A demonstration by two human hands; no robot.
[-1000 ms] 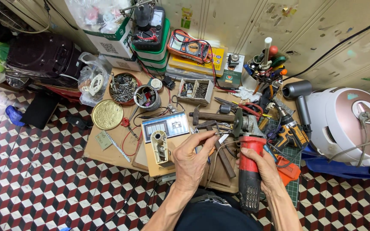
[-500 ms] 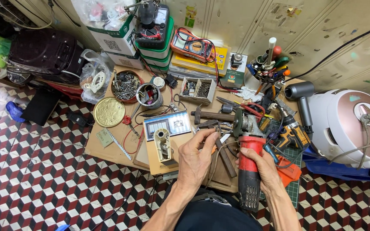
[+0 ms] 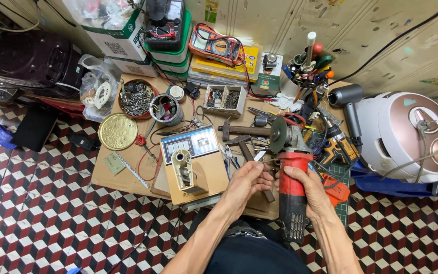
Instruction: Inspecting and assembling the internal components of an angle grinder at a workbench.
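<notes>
Right hand (image 3: 305, 187) wrapped round the red angle grinder (image 3: 291, 190) body, disc (image 3: 278, 135) pointing far, left hand (image 3: 247, 180) just beside it pinching a small metal piece (image 3: 259, 156) — both forearms raised over the near edge of the cluttered wooden board (image 3: 122, 175), hammer (image 3: 242, 130) beyond.

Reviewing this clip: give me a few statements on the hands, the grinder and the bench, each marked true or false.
1. The right hand grips the red angle grinder. True.
2. The left hand rests on the floor. False: it pinches a small metal piece near the grinding disc.
3. A hammer lies on the wooden board. True.
4. The round brass lid sits on the rice cooker. False: it lies at the board's left edge.
</notes>
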